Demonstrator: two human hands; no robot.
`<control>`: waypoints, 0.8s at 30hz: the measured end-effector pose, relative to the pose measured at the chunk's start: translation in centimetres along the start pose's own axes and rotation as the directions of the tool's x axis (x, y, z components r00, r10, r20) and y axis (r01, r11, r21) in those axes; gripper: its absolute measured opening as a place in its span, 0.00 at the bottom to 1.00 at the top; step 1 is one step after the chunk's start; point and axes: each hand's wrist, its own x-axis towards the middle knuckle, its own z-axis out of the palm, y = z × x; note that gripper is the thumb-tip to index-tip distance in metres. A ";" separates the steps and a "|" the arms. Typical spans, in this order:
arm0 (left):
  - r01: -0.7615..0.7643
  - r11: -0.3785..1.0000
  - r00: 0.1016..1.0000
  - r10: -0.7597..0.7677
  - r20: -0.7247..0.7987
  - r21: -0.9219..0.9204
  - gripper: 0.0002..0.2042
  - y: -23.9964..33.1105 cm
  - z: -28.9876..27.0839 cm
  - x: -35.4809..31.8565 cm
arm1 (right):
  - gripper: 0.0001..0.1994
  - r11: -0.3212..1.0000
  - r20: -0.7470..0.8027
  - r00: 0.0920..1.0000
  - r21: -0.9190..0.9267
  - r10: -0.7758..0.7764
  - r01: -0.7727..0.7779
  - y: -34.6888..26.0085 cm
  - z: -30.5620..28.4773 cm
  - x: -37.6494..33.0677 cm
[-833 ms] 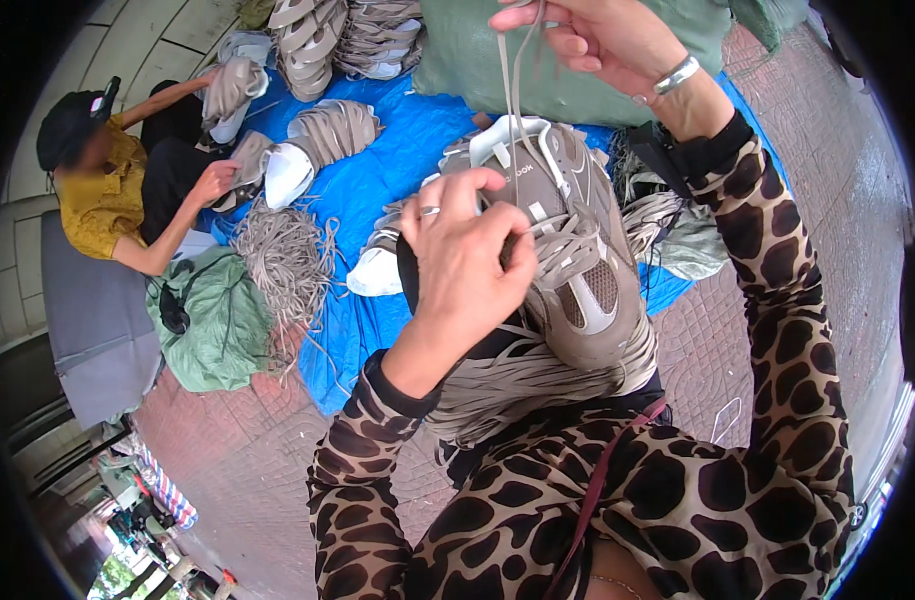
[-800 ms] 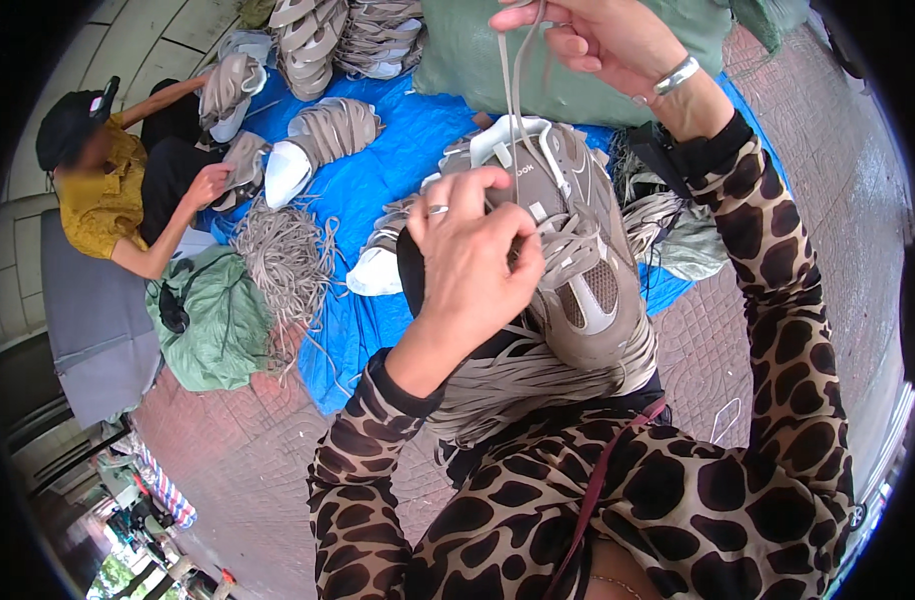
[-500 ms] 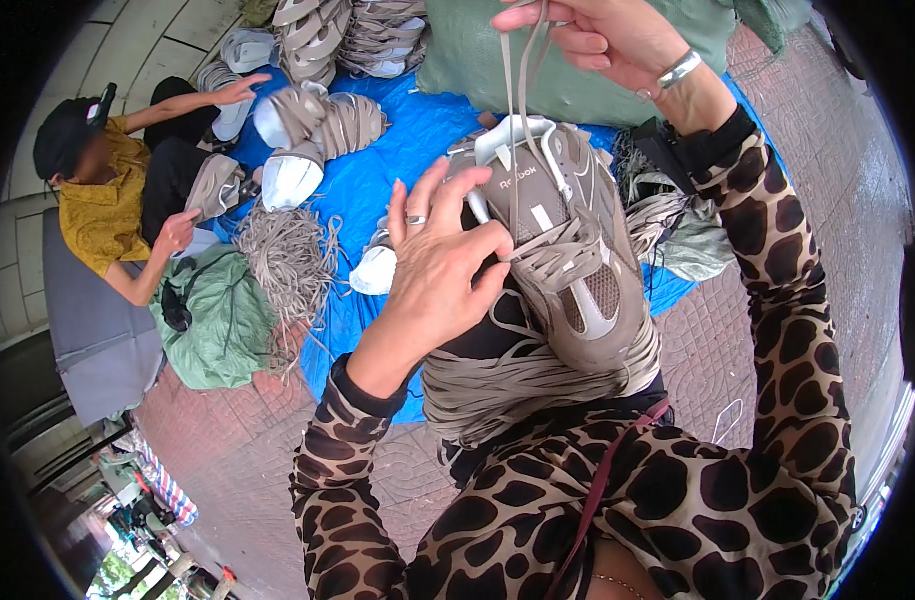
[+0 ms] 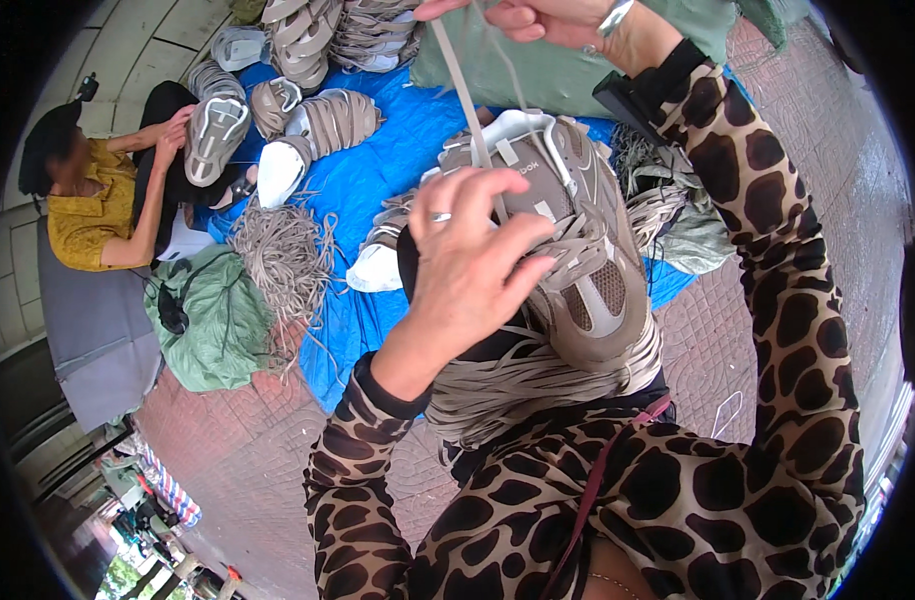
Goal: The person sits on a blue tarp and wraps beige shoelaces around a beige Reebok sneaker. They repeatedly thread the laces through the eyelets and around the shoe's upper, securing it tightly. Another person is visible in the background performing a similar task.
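A taupe and grey sneaker (image 4: 606, 312) lies in my lap, toe toward me, on a thick bundle of flat taupe laces (image 4: 508, 400). My right hand (image 4: 538, 18), partly cut off by the top edge, pinches a shoelace (image 4: 458, 85) and holds it stretched up from the shoe. A second strand hangs blurred beside it. My left hand (image 4: 473, 255) hovers over or rests on the shoe's left side, fingers bent and apart, thumb and forefinger close to the lacing. It hides part of the tongue and eyelets; whether it touches the lace cannot be made out.
A blue tarp (image 4: 328, 235) bears stacked shoes (image 4: 343, 118) and a heap of laces (image 4: 286, 250). Behind the sneaker is a large green sack (image 4: 578, 75). At left, a co-worker in a yellow shirt (image 4: 83, 225) handles a shoe (image 4: 218, 135) beside a green bag (image 4: 213, 315).
My right hand has moved left, bringing the lace to a slant. My left hand has shifted right over the shoe. The co-worker's hands have come together at a shoe.
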 end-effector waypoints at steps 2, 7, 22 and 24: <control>-0.026 0.999 0.999 0.028 0.040 -0.041 0.09 0.9 0.5 1.1 | 0.15 0.999 -0.052 0.998 0.009 0.041 -0.040 0.1 0.1 -0.3; 0.079 0.961 0.993 -0.053 0.104 -0.265 0.07 2.6 1.1 2.3 | 0.14 0.994 -0.057 0.994 0.068 0.090 -0.086 -0.7 0.6 -0.4; 0.061 0.989 0.995 -0.049 -0.088 0.138 0.19 4.9 2.5 -1.9 | 0.15 0.839 -0.094 0.925 -0.462 -0.368 0.287 2.5 -2.9 3.1; 0.252 0.964 0.949 -0.263 -0.176 -0.083 0.20 2.2 0.9 -1.1 | 0.15 0.839 -0.102 0.926 -0.467 -0.364 0.279 1.6 -2.0 2.8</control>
